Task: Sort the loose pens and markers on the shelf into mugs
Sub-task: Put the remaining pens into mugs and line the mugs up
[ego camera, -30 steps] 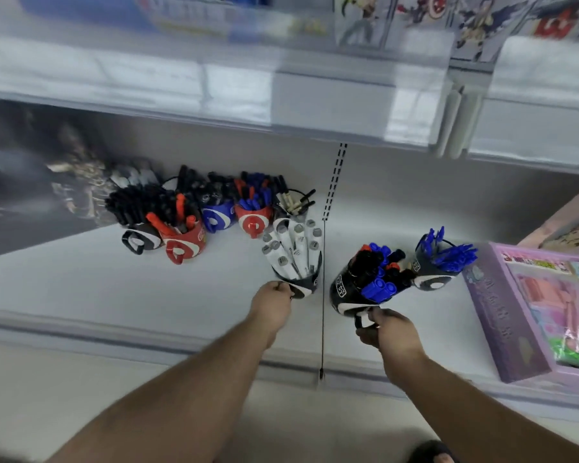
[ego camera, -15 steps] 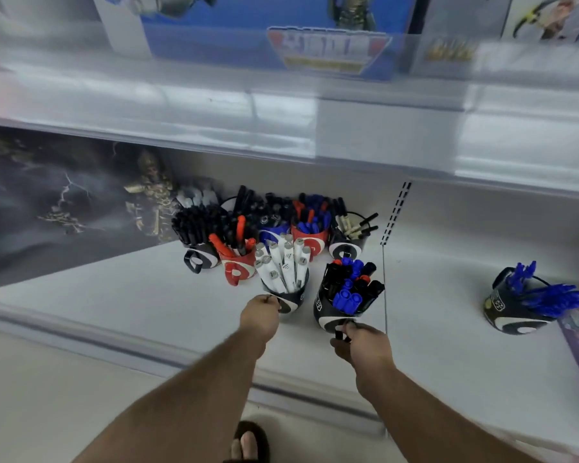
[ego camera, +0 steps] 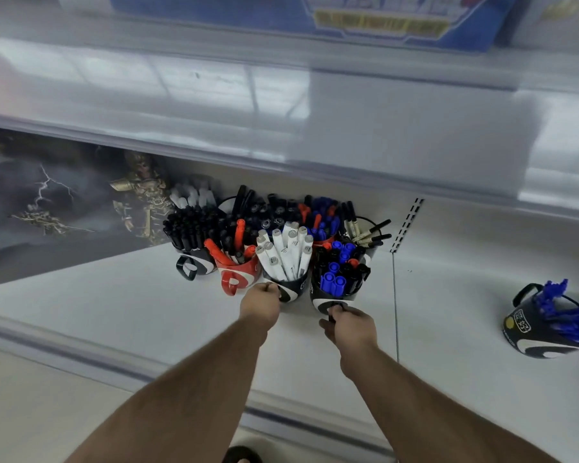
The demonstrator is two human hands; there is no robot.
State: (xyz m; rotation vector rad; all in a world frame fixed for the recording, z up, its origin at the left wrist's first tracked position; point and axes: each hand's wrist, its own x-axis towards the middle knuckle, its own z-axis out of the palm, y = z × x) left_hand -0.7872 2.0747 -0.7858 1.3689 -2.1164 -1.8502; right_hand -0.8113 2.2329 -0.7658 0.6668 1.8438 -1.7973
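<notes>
On the white shelf, a cluster of mugs packed with pens and markers stands toward the back, and everything else sits in relation to that cluster. At its front edge is a black mug of white markers; the left hand has its fingers curled round this mug's handle side. Just to the right of it, touching, is a black mug of blue and black markers, and the right hand grips its black handle with the fingers closed around it. Left of the white-marker mug stands a red mug with red and black markers, and beyond that a black mug of black pens. More filled mugs crowd behind these; their details are hard to make out. Well apart to the right of the cluster stands another black mug holding blue markers. Left of the cluster leans a dark poster with lightning and an armoured figure.
</notes>
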